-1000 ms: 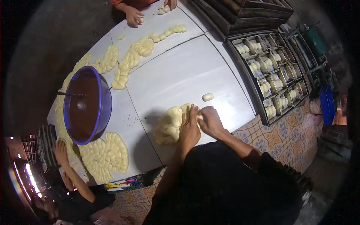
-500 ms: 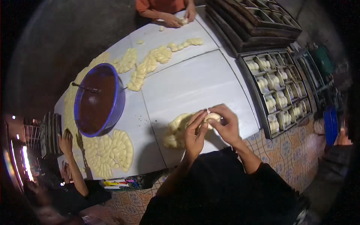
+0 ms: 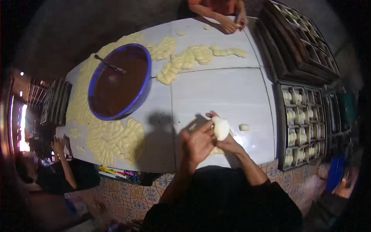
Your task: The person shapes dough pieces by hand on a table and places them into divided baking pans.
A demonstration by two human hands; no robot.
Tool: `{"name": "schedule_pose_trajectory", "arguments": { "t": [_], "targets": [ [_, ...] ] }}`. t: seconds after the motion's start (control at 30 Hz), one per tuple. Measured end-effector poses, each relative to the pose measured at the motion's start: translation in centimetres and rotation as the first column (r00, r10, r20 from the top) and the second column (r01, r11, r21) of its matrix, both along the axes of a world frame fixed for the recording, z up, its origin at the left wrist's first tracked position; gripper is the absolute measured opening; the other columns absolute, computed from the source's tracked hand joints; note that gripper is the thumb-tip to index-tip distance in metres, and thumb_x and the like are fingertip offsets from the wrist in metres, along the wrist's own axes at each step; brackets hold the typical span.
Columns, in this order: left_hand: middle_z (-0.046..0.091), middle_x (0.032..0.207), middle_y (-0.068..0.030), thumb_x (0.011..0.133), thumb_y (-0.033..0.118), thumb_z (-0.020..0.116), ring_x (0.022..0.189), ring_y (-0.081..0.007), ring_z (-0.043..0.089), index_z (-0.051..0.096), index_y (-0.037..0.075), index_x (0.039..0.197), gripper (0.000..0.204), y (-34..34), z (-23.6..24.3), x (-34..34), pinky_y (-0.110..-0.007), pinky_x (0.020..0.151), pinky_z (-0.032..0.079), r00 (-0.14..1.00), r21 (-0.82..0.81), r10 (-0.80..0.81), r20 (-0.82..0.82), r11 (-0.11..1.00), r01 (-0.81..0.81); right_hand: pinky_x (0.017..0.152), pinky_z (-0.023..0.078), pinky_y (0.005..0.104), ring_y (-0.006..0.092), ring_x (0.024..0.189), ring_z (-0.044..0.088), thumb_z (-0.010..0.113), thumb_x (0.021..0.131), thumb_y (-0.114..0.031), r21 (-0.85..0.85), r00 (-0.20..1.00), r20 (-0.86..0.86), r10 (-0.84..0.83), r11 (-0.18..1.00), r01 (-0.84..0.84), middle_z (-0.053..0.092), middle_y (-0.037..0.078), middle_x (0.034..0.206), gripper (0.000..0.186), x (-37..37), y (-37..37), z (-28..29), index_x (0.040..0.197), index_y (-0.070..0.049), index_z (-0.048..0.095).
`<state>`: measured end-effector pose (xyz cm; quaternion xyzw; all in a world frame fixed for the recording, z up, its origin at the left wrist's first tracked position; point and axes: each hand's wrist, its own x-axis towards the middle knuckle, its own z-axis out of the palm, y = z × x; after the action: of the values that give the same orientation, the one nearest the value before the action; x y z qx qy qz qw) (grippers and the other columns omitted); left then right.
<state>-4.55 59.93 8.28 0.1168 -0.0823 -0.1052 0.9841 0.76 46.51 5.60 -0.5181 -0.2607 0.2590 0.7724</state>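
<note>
Left hand (image 3: 199, 144): fingers spread apart, palm showing, fingertips against a dough lump (image 3: 221, 128).
Right hand (image 3: 231, 146): bent below and behind the lump, touching it; its fingers are partly hidden, so I cannot tell how tightly they close.
Dough lump: between the two hands, above the near part of the table (image 3: 220, 92); white, rounded, smooth and soft-looking.
Loose dough: a small pale piece (image 3: 244, 127) on the white tabletop, just right of the hands.
Dough sheets: bumpy, pale yellow pieces (image 3: 184, 62) pressed together in rows beyond the hands.
Basin: round purple tub (image 3: 140, 101) with a smooth brown mass (image 3: 123, 91) and a dark-handled utensil (image 3: 109, 64).
Tins: metal tray (image 3: 281, 133) at the right, divided into boxes, many holding pale dough.
</note>
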Motion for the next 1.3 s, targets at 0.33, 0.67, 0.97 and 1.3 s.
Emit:
{"name": "schedule_pose_trajectory", "arguments": {
  "t": [0.33, 0.67, 0.97, 1.3],
  "targets": [
    [0.067, 0.091, -0.0169, 0.089, 0.071, 0.011, 0.096, -0.0311, 0.061, 0.062, -0.004, 0.108, 0.093, 30.7, 0.1, 13.3, -0.046, 0.093, 0.038, 0.780, 0.853, 0.607, 0.151, -0.479, 0.207, 0.088, 0.053, 0.0470, 0.0327, 0.126, 0.038, 0.077, 0.069, -0.019, 0.089, 0.996, -0.078, -0.050, 0.994, 0.057, 0.020, 0.021, 0.145, 0.119, -0.7, 0.6, -3.6, 0.146, -0.033, -0.013],
    [0.063, 0.108, -0.0217, 0.091, 0.069, 0.018, 0.106, -0.0304, 0.057, 0.059, -0.008, 0.114, 0.090, 12.5, 4.9, 7.6, -0.040, 0.095, 0.042, 0.707, 0.968, 0.697, -0.119, 0.240, -0.074, 0.088, 0.051, 0.0316, 0.0262, 0.112, 0.055, 0.056, 0.092, -0.015, 0.120, 0.851, -0.517, -0.087, 0.978, 0.172, 0.049, 0.016, 0.130, 0.069, 0.5, 3.8, -3.5, 0.148, -0.010, 0.015],
    [0.056, 0.113, -0.0130, 0.094, 0.016, 0.047, 0.101, -0.0207, 0.057, 0.045, -0.004, 0.127, 0.039, 1.3, 0.0, 0.3, -0.035, 0.091, 0.048, 0.788, 0.693, 0.426, -0.445, 0.720, 0.002, 0.076, 0.045, 0.0290, 0.0200, 0.090, 0.052, 0.058, 0.089, -0.013, -0.353, 0.855, 0.276, -0.440, 0.781, 0.516, 0.055, 0.010, 0.105, 0.034, -2.4, 2.0, -2.2, 0.120, 0.000, 0.057],
    [0.060, 0.096, -0.0124, 0.089, 0.002, 0.058, 0.085, -0.0168, 0.062, 0.062, -0.008, 0.100, 0.015, -1.1, -0.8, -2.9, -0.026, 0.079, 0.054, 0.913, 0.939, 0.219, 0.344, -0.107, -0.328, 0.081, 0.046, 0.0271, 0.0167, 0.098, 0.055, 0.061, 0.085, -0.001, -0.062, 0.893, 0.155, -0.422, 0.898, 0.435, 0.056, 0.012, 0.108, 0.017, -2.8, -2.9, 1.0, 0.101, 0.001, 0.063]
  ]
}}
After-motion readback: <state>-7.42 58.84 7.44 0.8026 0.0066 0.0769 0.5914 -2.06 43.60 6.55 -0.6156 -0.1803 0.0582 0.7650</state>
